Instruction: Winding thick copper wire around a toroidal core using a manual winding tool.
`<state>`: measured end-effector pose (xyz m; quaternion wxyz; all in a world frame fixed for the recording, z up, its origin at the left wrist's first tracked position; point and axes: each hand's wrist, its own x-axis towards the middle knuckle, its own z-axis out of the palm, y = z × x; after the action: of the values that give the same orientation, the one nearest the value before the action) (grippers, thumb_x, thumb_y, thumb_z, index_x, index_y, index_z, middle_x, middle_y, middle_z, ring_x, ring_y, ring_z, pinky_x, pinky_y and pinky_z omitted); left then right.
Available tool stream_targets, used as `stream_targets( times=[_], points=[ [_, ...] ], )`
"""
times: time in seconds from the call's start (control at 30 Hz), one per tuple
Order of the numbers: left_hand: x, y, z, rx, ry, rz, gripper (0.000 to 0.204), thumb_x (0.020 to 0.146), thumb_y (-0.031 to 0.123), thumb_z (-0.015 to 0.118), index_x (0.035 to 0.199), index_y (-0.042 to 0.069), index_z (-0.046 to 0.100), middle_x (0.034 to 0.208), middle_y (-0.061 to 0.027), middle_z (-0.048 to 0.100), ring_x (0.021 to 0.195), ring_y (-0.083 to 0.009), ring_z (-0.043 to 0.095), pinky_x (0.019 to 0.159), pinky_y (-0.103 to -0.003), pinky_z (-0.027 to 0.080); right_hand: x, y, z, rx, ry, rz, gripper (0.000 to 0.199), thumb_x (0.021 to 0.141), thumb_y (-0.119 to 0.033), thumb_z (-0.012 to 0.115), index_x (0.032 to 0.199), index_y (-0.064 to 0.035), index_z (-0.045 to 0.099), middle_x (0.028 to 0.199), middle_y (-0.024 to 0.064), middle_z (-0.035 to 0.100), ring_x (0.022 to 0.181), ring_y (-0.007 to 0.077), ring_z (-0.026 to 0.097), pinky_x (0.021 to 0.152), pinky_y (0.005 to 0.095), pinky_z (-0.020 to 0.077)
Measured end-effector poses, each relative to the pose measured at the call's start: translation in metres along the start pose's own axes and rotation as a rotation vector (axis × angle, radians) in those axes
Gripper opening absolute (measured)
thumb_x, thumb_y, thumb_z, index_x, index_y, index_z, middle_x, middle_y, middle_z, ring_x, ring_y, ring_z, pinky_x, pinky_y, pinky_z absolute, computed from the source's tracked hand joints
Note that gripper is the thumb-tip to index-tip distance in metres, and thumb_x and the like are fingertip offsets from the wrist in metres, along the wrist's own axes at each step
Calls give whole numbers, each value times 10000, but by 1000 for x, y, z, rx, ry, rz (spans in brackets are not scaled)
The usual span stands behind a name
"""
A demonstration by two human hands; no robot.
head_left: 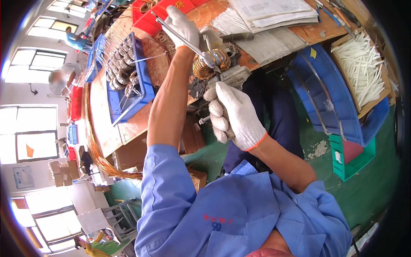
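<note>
**Copper coil clamped in a bench fixture, both gloved hands on the tooling**

Copper coil (208, 65), a ring wound with bare wire, seated in a grey metal fixture (227, 75) at the bench edge, just above the right fingers and just below the left ones. Held there by the fixture, it seems, so that neither hand need carry it.

Left hand (183, 26) in a white knit glove, fingers curled round a long metal lever (180, 38) that slants down to the coil; gripped near the far end, probably for leverage. Right hand (233, 116), gloved alike, clenched in a fist about a short handle (204, 120) under the fixture, knuckles turned toward the camera; likely bracing or cranking from below.

Beyond the left fingers, a red tray (156, 17). Left of them, a blue bin (128, 81) of finished coils in rows, close enough for easy reach. Right of both hands, papers (274, 15), a box of white sleeves (361, 68) and a tilted empty blue crate (334, 98). Loops of copper wire (92, 145) hanging off the bench farther left. Other people at benches far off, upper left.
</note>
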<state>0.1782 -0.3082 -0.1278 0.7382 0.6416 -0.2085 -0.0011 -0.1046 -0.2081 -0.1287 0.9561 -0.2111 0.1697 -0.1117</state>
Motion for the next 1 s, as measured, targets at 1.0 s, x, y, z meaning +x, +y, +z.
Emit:
stream_targets(
  times=[1.0],
  points=[
    [-37,123,-106,454,-281,-25,594,1061,522,576,1122,-62,664,975,-196,689,826,-267,673,815,-423,547,-190,-20,-55,-353,20,281,290,1184,-190,440,1064,35,579,619,23,527,419,115,502,370,309,437]
  ],
)
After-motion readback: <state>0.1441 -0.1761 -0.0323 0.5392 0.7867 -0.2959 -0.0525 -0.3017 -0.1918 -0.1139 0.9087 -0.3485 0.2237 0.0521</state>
